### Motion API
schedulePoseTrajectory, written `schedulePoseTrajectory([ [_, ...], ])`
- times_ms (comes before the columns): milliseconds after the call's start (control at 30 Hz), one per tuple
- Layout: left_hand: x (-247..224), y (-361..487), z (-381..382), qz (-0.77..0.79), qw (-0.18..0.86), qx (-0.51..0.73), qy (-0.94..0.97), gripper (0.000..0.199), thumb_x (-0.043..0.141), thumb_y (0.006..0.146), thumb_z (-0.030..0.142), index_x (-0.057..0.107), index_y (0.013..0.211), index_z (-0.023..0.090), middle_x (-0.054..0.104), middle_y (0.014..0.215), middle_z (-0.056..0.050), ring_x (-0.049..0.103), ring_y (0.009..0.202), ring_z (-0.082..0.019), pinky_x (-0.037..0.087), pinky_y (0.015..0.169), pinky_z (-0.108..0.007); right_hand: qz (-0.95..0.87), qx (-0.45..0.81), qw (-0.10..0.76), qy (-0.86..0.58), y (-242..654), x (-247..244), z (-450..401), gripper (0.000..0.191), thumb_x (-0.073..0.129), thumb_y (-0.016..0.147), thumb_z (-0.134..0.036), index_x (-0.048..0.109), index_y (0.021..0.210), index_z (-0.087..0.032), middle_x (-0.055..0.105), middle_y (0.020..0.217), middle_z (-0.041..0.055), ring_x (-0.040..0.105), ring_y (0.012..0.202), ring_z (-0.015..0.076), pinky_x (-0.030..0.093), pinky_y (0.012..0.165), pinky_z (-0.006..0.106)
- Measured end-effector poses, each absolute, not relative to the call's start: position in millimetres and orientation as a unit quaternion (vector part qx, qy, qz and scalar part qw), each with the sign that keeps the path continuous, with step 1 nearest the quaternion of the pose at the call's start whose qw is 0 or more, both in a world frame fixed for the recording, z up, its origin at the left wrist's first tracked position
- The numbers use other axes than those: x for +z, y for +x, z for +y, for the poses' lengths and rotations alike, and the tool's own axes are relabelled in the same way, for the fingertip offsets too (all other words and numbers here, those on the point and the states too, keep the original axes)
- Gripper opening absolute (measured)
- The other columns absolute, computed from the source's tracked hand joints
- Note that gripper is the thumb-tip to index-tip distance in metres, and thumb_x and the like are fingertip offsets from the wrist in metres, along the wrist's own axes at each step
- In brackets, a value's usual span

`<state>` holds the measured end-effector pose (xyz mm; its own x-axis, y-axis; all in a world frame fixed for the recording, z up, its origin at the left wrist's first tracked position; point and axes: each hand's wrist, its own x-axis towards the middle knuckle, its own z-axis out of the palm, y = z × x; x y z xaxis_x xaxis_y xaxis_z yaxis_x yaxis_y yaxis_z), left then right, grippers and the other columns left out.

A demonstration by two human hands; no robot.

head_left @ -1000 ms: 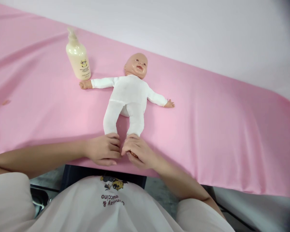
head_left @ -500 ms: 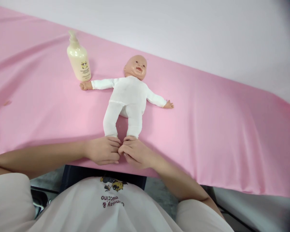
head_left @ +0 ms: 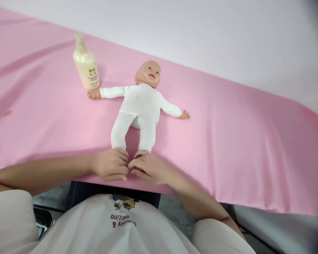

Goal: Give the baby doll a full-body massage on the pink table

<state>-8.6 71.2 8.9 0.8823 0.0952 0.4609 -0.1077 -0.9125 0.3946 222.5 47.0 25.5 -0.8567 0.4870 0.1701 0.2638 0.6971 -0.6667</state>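
A baby doll [head_left: 141, 102] with a white cloth body lies on its back, arms spread wide and legs pointing toward me. My left hand [head_left: 111, 164] is closed round the lower end of the doll's leg on the left. Round the end of the other leg, my right hand [head_left: 150, 167] is closed too, its fingers curled. Both of the doll's feet are hidden by my hands. The hands sit side by side with a narrow gap between them, close to the near edge of the table.
Pink cloth [head_left: 241, 148] covers the table, with folds at the right and left. A cream pump bottle [head_left: 87, 68] stands by the doll's outstretched hand at the left. Behind the cloth is a white surface [head_left: 201, 31].
My left hand has shifted slightly to the left with the doll's leg, so the gap between the legs is a little wider. My right hand has hardly moved.
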Motion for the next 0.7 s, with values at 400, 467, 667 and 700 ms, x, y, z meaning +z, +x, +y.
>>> schedulePoseTrajectory([
  [400,16,-5,67,0.008,0.141,0.302,0.943,0.048,0.029,0.11,0.029,0.062,0.076,0.02,0.064,0.06,-0.003,0.057,0.056,-0.017,0.056,0.076,-0.032,-0.938,0.225,0.208,-0.161,229,14,52,0.051,0.031,0.11,-0.049,0.066,0.089,-0.018,0.068,0.073,0.0056,0.06,0.072,0.0195,0.052,0.081,0.036],
  [467,17,-4,66,0.011,0.155,0.308,0.939,0.048,0.028,0.11,0.029,0.062,0.077,0.019,0.065,0.061,-0.003,0.058,0.057,-0.017,0.055,0.075,-0.032,-0.945,0.221,0.19,-0.147,228,15,53,0.051,0.036,0.109,-0.049,0.064,0.077,-0.02,0.062,0.063,0.0026,0.056,0.065,0.0179,0.052,0.084,0.036],
  [667,19,-2,63,0.042,0.239,0.284,0.928,0.049,0.024,0.112,0.033,0.062,0.084,0.02,0.068,0.064,-0.002,0.059,0.059,-0.016,0.052,0.073,-0.032,-0.936,0.284,0.179,-0.107,225,16,52,0.05,0.037,0.111,-0.04,0.071,0.08,-0.02,0.063,0.06,-0.0005,0.052,0.058,0.0144,0.05,0.084,0.032],
  [700,19,-2,63,0.047,0.254,0.275,0.926,0.048,0.025,0.112,0.034,0.063,0.084,0.021,0.069,0.065,-0.002,0.059,0.059,-0.016,0.051,0.074,-0.032,-0.931,0.3,0.176,-0.113,225,16,51,0.05,0.038,0.111,-0.041,0.072,0.082,-0.02,0.064,0.061,-0.0001,0.053,0.06,0.0148,0.05,0.082,0.032],
])
